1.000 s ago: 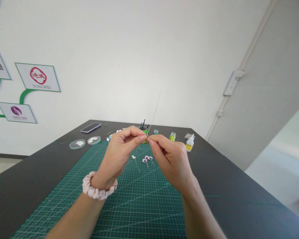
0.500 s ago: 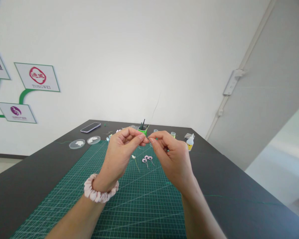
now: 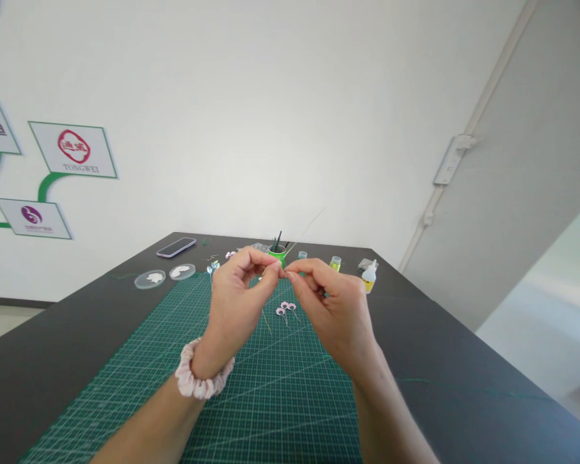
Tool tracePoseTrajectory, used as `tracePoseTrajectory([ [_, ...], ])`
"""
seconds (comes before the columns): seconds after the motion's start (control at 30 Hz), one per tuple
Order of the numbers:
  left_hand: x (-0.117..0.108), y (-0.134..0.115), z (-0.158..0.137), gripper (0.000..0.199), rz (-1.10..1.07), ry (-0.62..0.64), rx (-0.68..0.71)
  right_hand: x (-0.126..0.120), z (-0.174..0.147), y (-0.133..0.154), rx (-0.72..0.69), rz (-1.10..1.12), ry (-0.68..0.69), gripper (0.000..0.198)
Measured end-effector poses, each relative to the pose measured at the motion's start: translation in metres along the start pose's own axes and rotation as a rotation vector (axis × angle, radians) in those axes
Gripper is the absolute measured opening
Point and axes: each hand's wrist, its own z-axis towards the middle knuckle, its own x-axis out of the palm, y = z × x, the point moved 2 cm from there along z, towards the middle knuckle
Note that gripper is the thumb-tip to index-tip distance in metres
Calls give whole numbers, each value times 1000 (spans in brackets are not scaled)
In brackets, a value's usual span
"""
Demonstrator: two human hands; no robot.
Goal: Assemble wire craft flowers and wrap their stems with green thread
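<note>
Both hands are raised over the green cutting mat (image 3: 290,393), fingertips almost touching. My left hand (image 3: 244,283), with a pale scrunchie (image 3: 193,375) on its wrist, is closed in a pinch on a thin wire (image 3: 310,225). The wire slants up and right from the fingertips, its free end in the air. My right hand (image 3: 333,299) pinches at the wire's lower part; the fingers cover the exact spot. Just below them on the mat lie several small pink flower pieces on wire stems (image 3: 285,308). A thin yellow-green stem (image 3: 267,322) lies partly behind my left hand.
At the back stands a green cup (image 3: 277,251) of tools. To the left are a phone (image 3: 176,247) and two clear dishes (image 3: 149,279) with white pieces. A yellow-labelled bottle (image 3: 368,277) and a small jar (image 3: 336,263) stand right, on the black table (image 3: 444,361).
The wire's free end has tipped lower and to the right. My left hand and wrist have shifted slightly right, covering the white flower on the mat. My right hand has barely moved.
</note>
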Motion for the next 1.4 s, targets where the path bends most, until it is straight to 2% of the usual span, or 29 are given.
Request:
tracePoseTrajectory([
  [0.27,-3,2,-5,6,238,-52,207,0,0,3,-6,1,18,16],
  [0.5,-4,-2,-6,9,417,-42,431,0,1,5,-43,-32,-17,15],
  [0.67,-4,-5,-7,11,434,-42,545,0,0,3,-65,-34,-36,13],
  [0.87,-4,-2,-6,12,413,-36,582,1,1,4,-67,-27,-33,13],
  [1.03,-4,-3,-5,11,413,-31,575,0,0,3,-53,-28,-39,13],
  [1.13,-4,-3,-6,10,385,-26,515,1,0,2,-49,-25,-35,13],
  [1.23,-4,-2,-5,8,302,-15,379,0,0,2,-40,-15,-28,13],
  [1.4,-3,1,-3,6,37,-3,84,0,-1,1,-22,10,-11,15],
])
